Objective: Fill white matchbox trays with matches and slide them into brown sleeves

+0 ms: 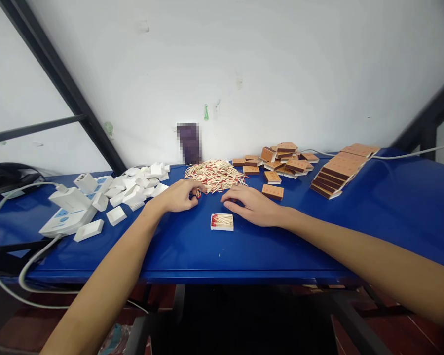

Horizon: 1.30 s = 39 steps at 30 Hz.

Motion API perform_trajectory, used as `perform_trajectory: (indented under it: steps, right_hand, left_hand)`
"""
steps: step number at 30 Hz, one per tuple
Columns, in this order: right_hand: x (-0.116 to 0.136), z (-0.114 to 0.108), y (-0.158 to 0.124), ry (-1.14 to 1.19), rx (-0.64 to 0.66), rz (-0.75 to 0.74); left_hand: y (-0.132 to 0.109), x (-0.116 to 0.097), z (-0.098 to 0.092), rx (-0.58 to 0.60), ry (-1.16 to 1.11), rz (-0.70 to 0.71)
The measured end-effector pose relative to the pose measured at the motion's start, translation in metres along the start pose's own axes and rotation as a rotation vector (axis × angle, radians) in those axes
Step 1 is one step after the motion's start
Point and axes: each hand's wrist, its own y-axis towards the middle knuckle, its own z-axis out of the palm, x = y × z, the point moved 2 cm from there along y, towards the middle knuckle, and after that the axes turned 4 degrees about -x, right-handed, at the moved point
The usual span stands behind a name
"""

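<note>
A heap of red-tipped matches (pixel 218 173) lies on the blue table against the wall. At its left front edge my left hand (pixel 179 195) is closed, with a few matches showing between thumb and fingers. My right hand (pixel 253 204) rests at the heap's right front, fingers loosely curved and thumb apart, with nothing visible in it. Between the hands and closer to me sits a white matchbox tray (pixel 222 228) partly filled with matches, their red heads to the left. No hand touches this tray.
White empty trays (pixel 133 185) are piled at the left, beside a power strip (pixel 68 219) with plugs and cables. Brown matchbox sleeves (pixel 286 160) lie heaped at the right, near a row of stacked matchboxes (pixel 342 167). A pixelated dark object (pixel 189 143) leans on the wall.
</note>
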Motion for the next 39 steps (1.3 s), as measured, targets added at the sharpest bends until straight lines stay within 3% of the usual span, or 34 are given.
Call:
perform_trajectory:
  steps: [8,22,33,39]
  right_hand:
    - [-0.001,0.000,0.000,-0.004,0.014,0.013]
    - [0.001,-0.001,0.001,-0.010,0.035,0.032]
    - [0.001,0.000,0.001,-0.009,0.024,0.017]
    - [0.000,0.000,0.000,-0.016,0.032,0.023]
  left_hand:
    - [-0.001,-0.001,-0.005,0.013,0.078,0.026]
    - [-0.005,-0.010,-0.016,0.038,0.147,-0.067]
    - [-0.001,-0.008,-0.008,-0.059,0.197,-0.066]
    - [0.000,-0.008,-0.009,-0.031,0.151,-0.070]
